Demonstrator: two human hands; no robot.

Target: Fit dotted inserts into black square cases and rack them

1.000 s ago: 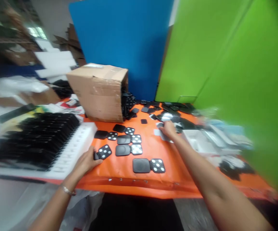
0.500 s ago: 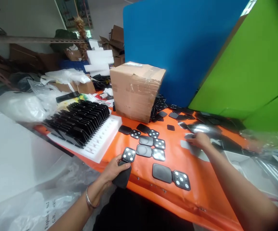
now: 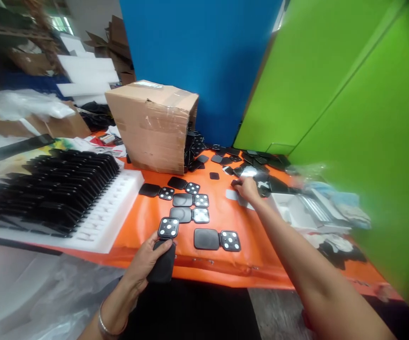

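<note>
My left hand (image 3: 144,259) grips a hinged two-panel black piece (image 3: 162,263) near the table's front edge, thumb across its plain panel. The piece's smaller square panel, with several white dots, points away from me. At the middle right, my right hand (image 3: 248,188) is closed on a small dark flat piece (image 3: 236,182), mostly covered by the fingers. Grey-white sheets (image 3: 231,194) lie just under that hand. Between the hands, similar hinged black pieces lie unfolded, one of them (image 3: 207,239) nearest me and several (image 3: 183,200) grouped farther back.
A white foam tray (image 3: 126,189) on the left holds a row of upright black panels (image 3: 66,189). A cardboard box (image 3: 151,132) stands at the back, with loose black parts (image 3: 225,159) beside it. An open white box (image 3: 289,212) and gloves (image 3: 337,245) lie right, before green panels (image 3: 349,104).
The view has swung to the right, so the table and things appear farther left. My left hand still holds the hinged piece; my right hand stays by the grey-white sheets with the small dark piece.
</note>
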